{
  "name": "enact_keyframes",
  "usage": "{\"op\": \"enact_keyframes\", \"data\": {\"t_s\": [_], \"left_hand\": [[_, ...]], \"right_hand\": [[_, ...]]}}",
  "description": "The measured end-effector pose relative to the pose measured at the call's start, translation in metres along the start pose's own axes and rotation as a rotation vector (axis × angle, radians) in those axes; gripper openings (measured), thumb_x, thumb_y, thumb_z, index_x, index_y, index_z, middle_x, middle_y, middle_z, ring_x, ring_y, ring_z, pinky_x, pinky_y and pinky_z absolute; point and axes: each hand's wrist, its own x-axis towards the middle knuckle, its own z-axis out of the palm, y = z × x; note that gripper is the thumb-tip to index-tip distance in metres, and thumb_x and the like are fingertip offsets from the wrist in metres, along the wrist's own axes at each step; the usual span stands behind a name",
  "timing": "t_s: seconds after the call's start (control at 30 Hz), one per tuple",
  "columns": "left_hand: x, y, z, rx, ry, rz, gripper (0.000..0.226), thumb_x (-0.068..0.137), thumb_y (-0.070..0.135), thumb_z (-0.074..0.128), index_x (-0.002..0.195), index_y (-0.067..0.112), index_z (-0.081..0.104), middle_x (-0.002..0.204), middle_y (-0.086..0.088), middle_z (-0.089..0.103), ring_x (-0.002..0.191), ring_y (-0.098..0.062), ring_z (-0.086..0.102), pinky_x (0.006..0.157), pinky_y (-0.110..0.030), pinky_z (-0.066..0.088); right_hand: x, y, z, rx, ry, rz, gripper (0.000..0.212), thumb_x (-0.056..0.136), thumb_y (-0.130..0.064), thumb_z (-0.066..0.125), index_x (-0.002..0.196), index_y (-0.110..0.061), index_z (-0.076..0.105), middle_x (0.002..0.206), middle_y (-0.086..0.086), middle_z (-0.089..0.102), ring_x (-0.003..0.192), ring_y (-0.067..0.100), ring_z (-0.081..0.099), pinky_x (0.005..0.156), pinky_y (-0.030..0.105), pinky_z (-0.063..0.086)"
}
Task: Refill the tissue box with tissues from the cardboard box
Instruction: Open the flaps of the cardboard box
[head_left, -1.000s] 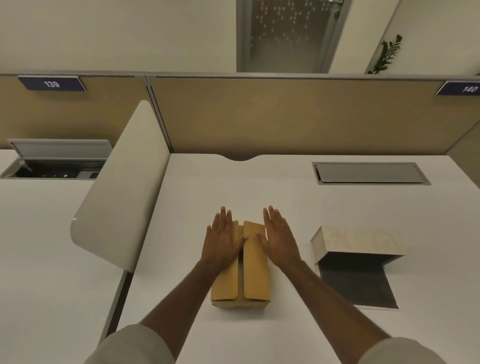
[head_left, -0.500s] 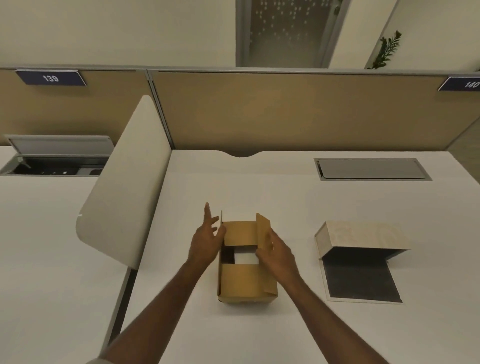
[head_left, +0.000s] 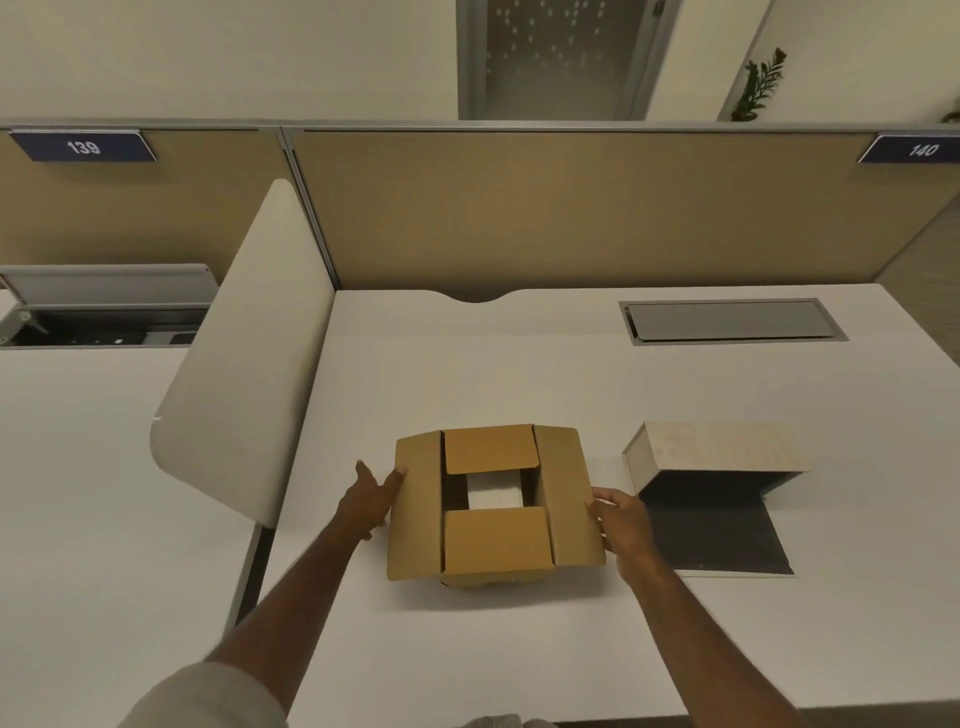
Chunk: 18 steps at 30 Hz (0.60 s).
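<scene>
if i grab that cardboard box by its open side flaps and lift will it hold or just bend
The flaps would likely just bend: they are thin single sheets folded at a crease. The cardboard box looks small and probably light, with white tissues inside, so on the smooth table it should slide easily rather than tip.

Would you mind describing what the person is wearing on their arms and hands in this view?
Both hands, the left hand and the right hand, are bare: no gloves, rings or watch are visible. The forearms are uncovered too. A light grey sleeve sits pushed up on the left arm; the right arm's sleeve is out of frame.
</scene>
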Motion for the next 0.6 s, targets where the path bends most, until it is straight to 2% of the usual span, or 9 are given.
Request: {"op": "enact_keyframes", "data": {"t_s": [0.1, 0.17, 0.23, 0.3, 0.37, 0.43, 0.53, 0.6], "left_hand": [[-0.001, 0.006, -0.009, 0.094, 0.082, 0.096, 0.093, 0.095, 0.056, 0.046, 0.156, 0.011, -0.008, 0.160, -0.021, 0.026, 0.141, -0.042, 0.037, 0.111, -0.054, 0.036], [-0.005, 0.013, -0.018, 0.189, 0.218, 0.239, 0.090, 0.095, 0.054, 0.049, 0.156, 0.010, 0.000, 0.158, -0.022, 0.029, 0.142, -0.038, 0.037, 0.112, -0.051, 0.035], [-0.012, 0.022, -0.024, 0.284, 0.373, 0.466, 0.080, 0.095, 0.049, 0.052, 0.156, 0.013, 0.015, 0.156, -0.017, 0.036, 0.140, -0.034, 0.039, 0.112, -0.048, 0.037], [-0.019, 0.038, -0.022, 0.340, 0.437, 0.710, 0.070, 0.094, 0.044, 0.057, 0.153, 0.018, 0.029, 0.151, -0.010, 0.045, 0.138, -0.028, 0.042, 0.111, -0.044, 0.037], [-0.024, 0.059, -0.011, 0.421, 0.359, 0.852, 0.069, 0.090, 0.045, 0.063, 0.150, 0.024, 0.035, 0.149, -0.006, 0.049, 0.137, -0.024, 0.043, 0.112, -0.041, 0.036], [-0.025, 0.077, 0.007, 0.603, 0.239, 0.894, 0.080, 0.086, 0.050, 0.066, 0.152, 0.025, 0.030, 0.152, -0.006, 0.045, 0.139, -0.025, 0.041, 0.114, -0.042, 0.033], [-0.019, 0.088, 0.034, 0.945, 0.109, 0.824, 0.099, 0.081, 0.057, 0.066, 0.156, 0.022, 0.012, 0.158, -0.009, 0.033, 0.144, -0.030, 0.032, 0.118, -0.051, 0.027], [-0.012, 0.088, 0.043, 1.092, 0.057, 0.777, 0.105, 0.080, 0.058, 0.066, 0.156, 0.020, 0.004, 0.158, -0.010, 0.031, 0.143, -0.032, 0.032, 0.118, -0.055, 0.024]], "right_hand": [[-0.007, -0.008, -0.001, -0.029, 0.076, -0.131, 0.033, 0.096, -0.014, 0.061, 0.129, -0.015, 0.059, 0.132, 0.011, 0.058, 0.116, 0.025, 0.054, 0.098, 0.045, 0.049], [-0.018, -0.017, -0.003, -0.120, 0.203, -0.411, 0.037, 0.093, -0.008, 0.064, 0.129, -0.018, 0.058, 0.132, 0.002, 0.059, 0.120, 0.016, 0.051, 0.100, 0.034, 0.045], [-0.030, -0.026, -0.001, -0.226, 0.283, -0.746, 0.035, 0.092, -0.005, 0.063, 0.124, -0.020, 0.061, 0.127, -0.003, 0.063, 0.118, 0.008, 0.053, 0.100, 0.021, 0.041], [-0.043, -0.035, 0.010, -0.351, 0.151, -0.908, 0.029, 0.095, -0.009, 0.058, 0.120, -0.023, 0.063, 0.120, -0.005, 0.068, 0.111, 0.007, 0.059, 0.095, 0.018, 0.044], [-0.052, -0.040, 0.028, -0.581, -0.042, -0.913, 0.027, 0.096, -0.023, 0.054, 0.121, -0.028, 0.063, 0.116, -0.008, 0.069, 0.106, 0.007, 0.060, 0.088, 0.021, 0.047], [-0.054, -0.038, 0.048, -0.851, -0.145, -0.906, 0.031, 0.096, -0.035, 0.051, 0.123, -0.029, 0.063, 0.117, -0.005, 0.069, 0.105, 0.014, 0.061, 0.083, 0.026, 0.047], [-0.057, -0.036, 0.066, -1.200, -0.201, -0.880, 0.038, 0.097, -0.040, 0.043, 0.122, -0.022, 0.065, 0.113, 0.004, 0.071, 0.098, 0.021, 0.063, 0.087, 0.035, 0.048], [-0.058, -0.036, 0.068, -1.242, -0.219, -0.876, 0.039, 0.098, -0.042, 0.043, 0.122, -0.020, 0.064, 0.112, 0.004, 0.071, 0.097, 0.022, 0.064, 0.090, 0.036, 0.047]]}}
